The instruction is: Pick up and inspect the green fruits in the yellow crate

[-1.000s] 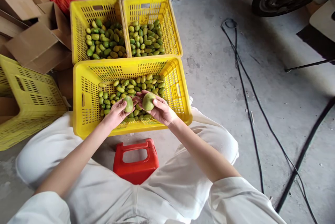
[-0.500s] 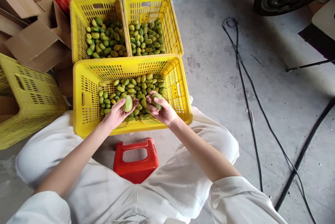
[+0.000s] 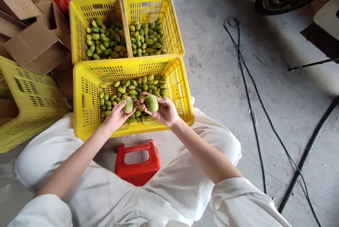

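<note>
My left hand [image 3: 118,115] holds a smooth green oval fruit [image 3: 128,105] between thumb and fingers. A second green fruit [image 3: 152,103], rounder from this angle, rests in the upturned palm and fingers of my right hand [image 3: 166,112]. Both hands are over the front yellow crate [image 3: 132,131], close together with their fingertips nearly meeting. Many loose green and yellowish fruits [image 3: 145,82] of the same sort cover the crate's bottom, partly hidden by my hands.
Behind stand two more yellow crates, back left [image 3: 75,29] and back right [image 3: 174,25], holding similar fruits. A tipped yellow crate [image 3: 37,92] and cardboard boxes [image 3: 30,46] lie at left. A red plastic stool [image 3: 137,172] is between my legs. Black cables [image 3: 254,121] cross the floor at right.
My right hand has turned palm up and shifted slightly left, bringing its fruit into fuller view. The fruit in my left hand has been tilted and looks shorter.
</note>
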`<control>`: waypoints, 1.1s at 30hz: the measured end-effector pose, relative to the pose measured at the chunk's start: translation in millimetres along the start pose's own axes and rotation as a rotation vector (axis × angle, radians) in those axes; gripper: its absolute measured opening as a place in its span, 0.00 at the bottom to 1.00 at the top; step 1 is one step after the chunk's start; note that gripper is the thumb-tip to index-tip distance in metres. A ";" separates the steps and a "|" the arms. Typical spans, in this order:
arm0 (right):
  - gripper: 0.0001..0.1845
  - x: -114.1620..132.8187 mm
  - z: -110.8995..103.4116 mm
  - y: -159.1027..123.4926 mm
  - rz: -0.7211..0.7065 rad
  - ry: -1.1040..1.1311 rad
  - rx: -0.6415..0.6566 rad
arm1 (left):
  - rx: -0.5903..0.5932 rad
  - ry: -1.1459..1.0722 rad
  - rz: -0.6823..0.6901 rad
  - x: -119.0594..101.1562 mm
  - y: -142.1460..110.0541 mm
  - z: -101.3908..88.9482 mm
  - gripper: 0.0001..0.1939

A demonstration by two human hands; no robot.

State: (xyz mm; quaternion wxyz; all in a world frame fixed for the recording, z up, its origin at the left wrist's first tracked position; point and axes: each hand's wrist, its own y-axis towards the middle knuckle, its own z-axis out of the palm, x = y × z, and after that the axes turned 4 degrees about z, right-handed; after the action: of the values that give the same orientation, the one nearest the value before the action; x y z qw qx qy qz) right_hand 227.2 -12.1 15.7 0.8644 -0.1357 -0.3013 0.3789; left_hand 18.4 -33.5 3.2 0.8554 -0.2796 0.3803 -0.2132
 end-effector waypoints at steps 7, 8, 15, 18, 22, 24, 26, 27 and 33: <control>0.28 -5.6 0.5 0.7 -0.083 -0.086 -0.030 | 0.000 -0.019 0.000 1.5 1.7 -3.1 0.14; 0.30 -6.4 -0.2 1.2 -0.090 -0.091 -0.034 | 0.001 -0.016 0.003 1.4 1.7 -3.0 0.13; 0.30 -11.9 -9.3 2.5 -0.133 -0.068 -0.139 | 0.028 0.030 0.030 -1.2 -1.1 0.8 0.11; 0.29 -15.5 -11.9 3.0 -0.137 -0.008 -0.212 | 0.057 0.002 0.052 -1.2 -2.9 1.7 0.14; 0.28 -18.9 -12.2 5.2 -0.084 0.006 -0.217 | 0.101 0.000 0.004 -1.8 -3.4 3.0 0.16; 0.26 -19.5 -12.8 6.9 -0.044 -0.015 -0.209 | 0.088 0.060 -0.057 -2.1 -2.2 3.9 0.13; 0.21 -19.9 -15.4 8.8 -0.010 -0.027 -0.238 | 0.018 0.131 -0.136 -1.7 -0.3 4.3 0.11; 0.19 -20.3 -17.6 9.8 0.012 -0.023 -0.269 | -0.036 0.158 -0.177 -0.9 0.7 4.2 0.10; 0.19 -27.3 -37.1 14.5 0.137 0.075 -0.396 | -0.244 0.165 -0.288 10.7 2.1 -0.3 0.06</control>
State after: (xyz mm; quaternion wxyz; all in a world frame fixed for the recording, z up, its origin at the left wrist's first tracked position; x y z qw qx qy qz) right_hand 227.5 -22.7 -31.5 0.8037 -0.3371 -0.3274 0.3649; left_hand 25.1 -38.1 -4.0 0.7417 -0.4145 0.4281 -0.3079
